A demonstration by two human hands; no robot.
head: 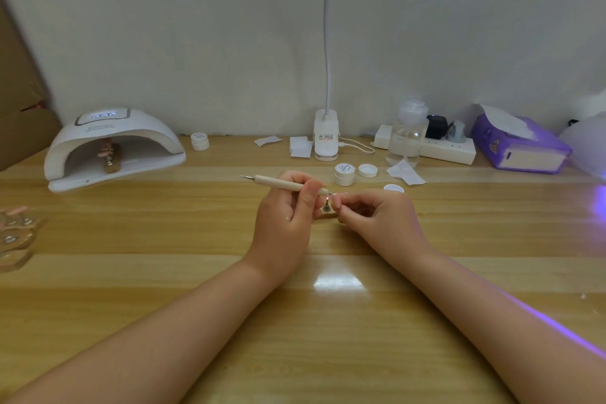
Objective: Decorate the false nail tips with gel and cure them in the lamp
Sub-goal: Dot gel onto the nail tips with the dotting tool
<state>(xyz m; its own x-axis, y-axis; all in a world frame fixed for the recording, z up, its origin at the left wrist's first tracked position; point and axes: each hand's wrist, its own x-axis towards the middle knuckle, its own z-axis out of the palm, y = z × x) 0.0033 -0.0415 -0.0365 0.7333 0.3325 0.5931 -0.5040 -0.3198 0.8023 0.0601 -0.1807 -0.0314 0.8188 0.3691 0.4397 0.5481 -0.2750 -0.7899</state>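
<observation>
My left hand (pixel 285 207) grips a beige dotting pen (pixel 278 182) that lies nearly level, its tip touching a pink false nail tip (pixel 337 198) on a small metal stand (pixel 326 208). My right hand (pixel 370 213) pinches that nail tip from the right. The white curing lamp (pixel 111 147) stands at the back left with a wooden holder of nail tips (pixel 111 156) inside it. An open white gel pot (pixel 344 174) sits behind my hands with a loose lid (pixel 367 170) beside it.
More nail-tip stands (pixel 16 236) lie at the left edge. Along the back wall are another gel pot (pixel 200 141), wipes (pixel 300 146), a clip-on desk lamp (pixel 325 138), a clear bottle (pixel 406 134), a power strip (pixel 436 144) and a purple tissue box (pixel 521 144).
</observation>
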